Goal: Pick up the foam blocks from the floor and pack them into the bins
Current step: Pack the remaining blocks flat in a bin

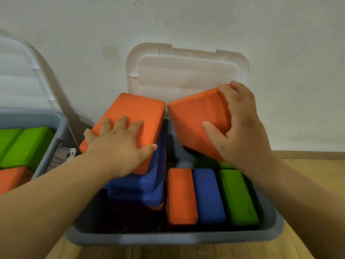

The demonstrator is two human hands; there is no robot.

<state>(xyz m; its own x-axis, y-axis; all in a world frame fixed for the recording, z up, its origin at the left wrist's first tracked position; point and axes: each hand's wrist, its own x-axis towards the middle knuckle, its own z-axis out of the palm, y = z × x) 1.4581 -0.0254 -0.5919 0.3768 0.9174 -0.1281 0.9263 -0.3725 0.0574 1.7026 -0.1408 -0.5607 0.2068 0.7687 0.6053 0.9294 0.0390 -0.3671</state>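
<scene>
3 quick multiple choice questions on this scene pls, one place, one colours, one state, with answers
1. The left orange block, under the left hand, rests: A) on the floor B) on the blue stack in the middle bin C) in the left bin
2. Front row, left to right: A) orange, blue, green B) green, orange, blue C) blue, green, orange
3. The right hand is: A) empty B) flat on the lid C) gripping the right orange block
1 B: blue blocks show beneath it. 2 A: the row reads so. 3 C: it wraps the tilted block.
</scene>
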